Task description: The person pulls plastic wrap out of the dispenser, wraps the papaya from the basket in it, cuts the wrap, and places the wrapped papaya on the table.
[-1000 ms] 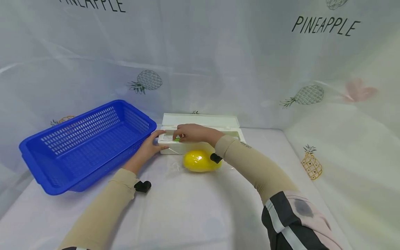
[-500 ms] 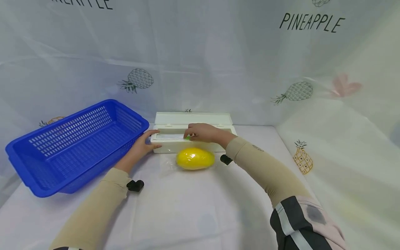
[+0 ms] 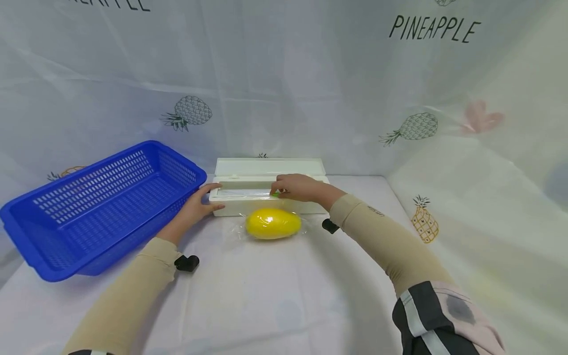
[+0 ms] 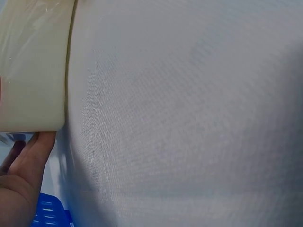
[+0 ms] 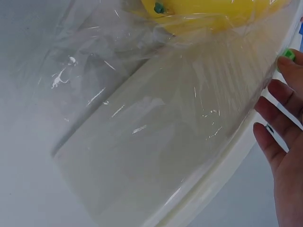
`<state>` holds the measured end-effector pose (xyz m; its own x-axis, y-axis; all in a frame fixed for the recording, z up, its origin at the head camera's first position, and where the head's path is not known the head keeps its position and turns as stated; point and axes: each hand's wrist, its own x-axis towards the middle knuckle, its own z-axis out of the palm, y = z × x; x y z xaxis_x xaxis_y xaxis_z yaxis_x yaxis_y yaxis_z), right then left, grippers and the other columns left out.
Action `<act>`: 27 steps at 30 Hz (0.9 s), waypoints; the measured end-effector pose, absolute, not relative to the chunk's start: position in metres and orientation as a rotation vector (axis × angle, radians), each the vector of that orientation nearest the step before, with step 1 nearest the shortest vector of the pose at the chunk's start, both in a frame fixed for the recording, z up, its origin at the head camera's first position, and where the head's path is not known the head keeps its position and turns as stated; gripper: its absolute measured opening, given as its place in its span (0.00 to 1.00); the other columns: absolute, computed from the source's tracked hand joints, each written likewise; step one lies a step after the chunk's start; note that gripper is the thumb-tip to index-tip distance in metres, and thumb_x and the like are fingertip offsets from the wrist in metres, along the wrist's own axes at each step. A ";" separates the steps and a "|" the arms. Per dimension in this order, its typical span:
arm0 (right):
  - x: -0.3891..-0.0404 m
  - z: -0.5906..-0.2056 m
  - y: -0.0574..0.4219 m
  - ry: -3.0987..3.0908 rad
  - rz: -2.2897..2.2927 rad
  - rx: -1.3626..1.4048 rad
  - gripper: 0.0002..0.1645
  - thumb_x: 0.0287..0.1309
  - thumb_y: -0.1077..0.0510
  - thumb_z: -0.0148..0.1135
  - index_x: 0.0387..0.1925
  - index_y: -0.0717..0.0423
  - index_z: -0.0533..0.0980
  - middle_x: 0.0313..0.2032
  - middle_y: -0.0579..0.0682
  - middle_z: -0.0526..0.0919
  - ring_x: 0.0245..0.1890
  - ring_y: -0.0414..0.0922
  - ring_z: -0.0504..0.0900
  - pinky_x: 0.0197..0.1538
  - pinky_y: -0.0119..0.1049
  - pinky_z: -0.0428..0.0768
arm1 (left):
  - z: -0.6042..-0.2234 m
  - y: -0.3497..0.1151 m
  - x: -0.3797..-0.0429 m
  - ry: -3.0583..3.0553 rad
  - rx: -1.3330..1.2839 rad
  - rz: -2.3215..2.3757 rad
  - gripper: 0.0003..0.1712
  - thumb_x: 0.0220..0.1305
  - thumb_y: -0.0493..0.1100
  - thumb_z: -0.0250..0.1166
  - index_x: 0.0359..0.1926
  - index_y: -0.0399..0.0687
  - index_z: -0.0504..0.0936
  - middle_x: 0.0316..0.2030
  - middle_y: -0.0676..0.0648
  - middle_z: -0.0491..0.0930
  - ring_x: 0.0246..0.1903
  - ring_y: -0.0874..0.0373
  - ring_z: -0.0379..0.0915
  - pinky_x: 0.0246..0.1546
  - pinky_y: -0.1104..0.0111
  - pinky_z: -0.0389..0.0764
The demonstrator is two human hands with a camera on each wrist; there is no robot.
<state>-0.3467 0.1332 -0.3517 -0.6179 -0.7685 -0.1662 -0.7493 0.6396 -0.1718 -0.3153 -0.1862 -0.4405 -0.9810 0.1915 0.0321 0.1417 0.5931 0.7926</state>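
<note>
A white cling film dispenser (image 3: 241,207) stands at the back of the table, its lid (image 3: 266,166) raised. My left hand (image 3: 192,209) grips its left end, thumb in front and fingers at the top edge. In the left wrist view, fingers (image 4: 35,158) show at the box's end. My right hand (image 3: 303,189) pinches a small green slide cutter (image 5: 289,55) on the top front edge, right of the middle. Clear cling film (image 5: 137,123) hangs down the box front. A yellow mango-shaped fruit (image 3: 272,224) lies before the box, with film over and around it.
At the left a blue perforated basket (image 3: 102,256) stands close to my left hand and the box's left end. Behind the box rises a pineapple-print cloth backdrop (image 3: 284,108). White cloth (image 3: 248,296) covers the table.
My right hand has slid rightward along the dispenser's edge with the green cutter. The left hand keeps its grip on the left end. The head view has shifted slightly.
</note>
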 end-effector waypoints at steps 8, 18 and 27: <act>-0.346 -0.346 0.148 2.607 -0.064 -1.259 0.11 0.68 0.58 0.59 0.50 0.46 0.79 0.42 0.45 0.76 0.42 0.43 0.76 0.49 0.36 0.76 | -0.441 -0.178 -0.314 2.739 0.292 1.400 0.39 0.61 0.43 0.70 0.70 0.47 0.64 0.71 0.34 0.55 0.71 0.36 0.44 0.66 0.42 0.53; -0.344 -0.346 0.190 2.667 -0.044 -1.208 0.11 0.67 0.60 0.59 0.49 0.48 0.79 0.43 0.46 0.76 0.46 0.46 0.78 0.51 0.40 0.77 | -0.440 -0.190 -0.312 2.786 0.273 1.392 0.39 0.60 0.44 0.71 0.70 0.47 0.65 0.70 0.32 0.55 0.71 0.34 0.44 0.67 0.41 0.50; -0.339 -0.347 0.210 2.690 -0.023 -1.253 0.11 0.65 0.62 0.61 0.48 0.50 0.79 0.42 0.48 0.77 0.43 0.46 0.78 0.50 0.40 0.78 | -0.442 -0.186 -0.313 2.752 0.274 1.407 0.40 0.60 0.45 0.70 0.70 0.47 0.64 0.71 0.32 0.55 0.71 0.35 0.44 0.67 0.41 0.50</act>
<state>-0.3394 0.2102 -0.3467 -0.6313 -0.7608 -0.1502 -0.7582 0.6462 -0.0869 -0.3129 -0.1865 -0.4416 -0.9837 0.1741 0.0459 0.1392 0.5735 0.8073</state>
